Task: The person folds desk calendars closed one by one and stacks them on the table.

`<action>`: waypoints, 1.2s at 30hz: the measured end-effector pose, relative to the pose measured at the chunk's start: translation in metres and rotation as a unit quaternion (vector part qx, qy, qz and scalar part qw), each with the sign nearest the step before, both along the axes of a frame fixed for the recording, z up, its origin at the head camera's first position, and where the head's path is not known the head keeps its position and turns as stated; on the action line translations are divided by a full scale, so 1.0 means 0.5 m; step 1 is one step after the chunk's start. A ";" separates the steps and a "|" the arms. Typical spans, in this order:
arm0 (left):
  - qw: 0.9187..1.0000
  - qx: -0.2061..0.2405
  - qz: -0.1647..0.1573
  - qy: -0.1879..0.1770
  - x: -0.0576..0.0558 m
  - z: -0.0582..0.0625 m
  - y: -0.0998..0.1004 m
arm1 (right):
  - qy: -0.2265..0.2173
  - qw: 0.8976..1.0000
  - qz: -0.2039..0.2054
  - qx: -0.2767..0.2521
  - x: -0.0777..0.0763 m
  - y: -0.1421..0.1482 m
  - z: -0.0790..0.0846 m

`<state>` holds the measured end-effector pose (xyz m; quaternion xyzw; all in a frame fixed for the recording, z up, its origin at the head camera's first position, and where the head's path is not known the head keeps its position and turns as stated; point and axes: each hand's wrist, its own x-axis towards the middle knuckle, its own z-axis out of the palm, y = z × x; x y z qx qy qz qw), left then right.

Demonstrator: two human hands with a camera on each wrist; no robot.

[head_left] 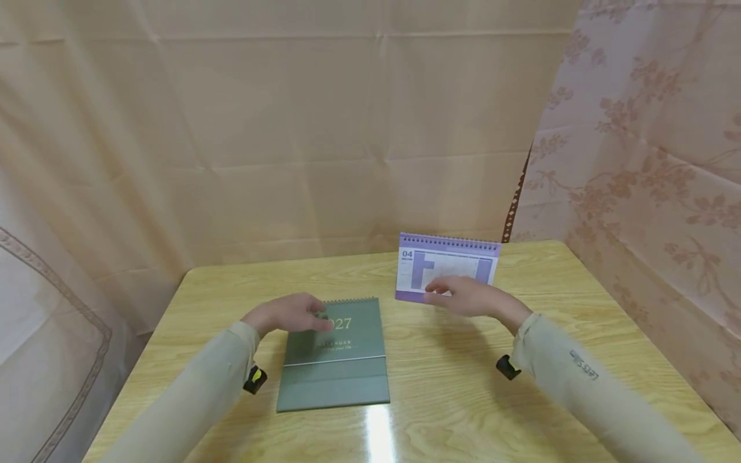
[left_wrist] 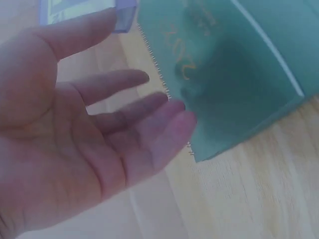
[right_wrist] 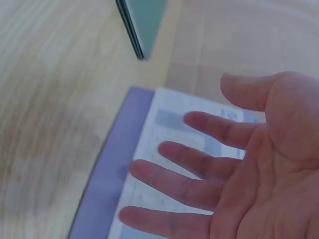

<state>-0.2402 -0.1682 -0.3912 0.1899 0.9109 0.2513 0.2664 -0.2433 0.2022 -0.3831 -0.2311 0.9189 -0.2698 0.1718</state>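
A green 2027 desk calendar (head_left: 353, 379) lies flat on the table, its spiral binding toward the back. Over its upper left part hovers my left hand (head_left: 292, 313), fingers loosely spread and holding nothing; the left wrist view shows the palm beside the calendar's spiral edge. Farther back to the right, a purple and white desk calendar (head_left: 448, 263) stands propped up, showing page 04. My right hand (head_left: 471, 297) is in front of its lower part, with fingers apart and nothing in them. In the right wrist view these fingers (right_wrist: 174, 184) overlap the white page.
The wooden table (head_left: 440, 399) has a beige curtain (head_left: 289, 141) close behind it. A flowered pink curtain (head_left: 654, 154) hangs along the right side, and a pale cloth (head_left: 52, 334) on the left. Dark wrist devices (head_left: 508, 367) hang under both sleeves.
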 end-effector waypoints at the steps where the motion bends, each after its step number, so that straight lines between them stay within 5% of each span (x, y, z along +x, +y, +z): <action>1: 1.000 0.018 0.006 -0.017 -0.007 0.000 0.003 | -0.013 1.000 -0.009 0.000 0.000 0.010 0.004; 7: 0.988 0.120 0.052 -0.084 -0.031 -0.009 0.025 | -0.089 0.995 -0.044 -0.007 0.000 0.071 0.022; 15: 0.964 0.244 0.101 -0.038 -0.049 -0.039 0.060 | -0.220 0.967 -0.119 -0.050 -0.014 0.148 0.030; 23: 0.947 0.278 0.144 -0.065 -0.058 -0.060 0.078 | -0.268 0.950 -0.138 -0.083 -0.027 0.210 0.003; 36: 0.943 0.276 0.166 -0.081 -0.067 -0.055 0.128 | -0.258 0.940 -0.172 -0.143 -0.035 0.254 0.006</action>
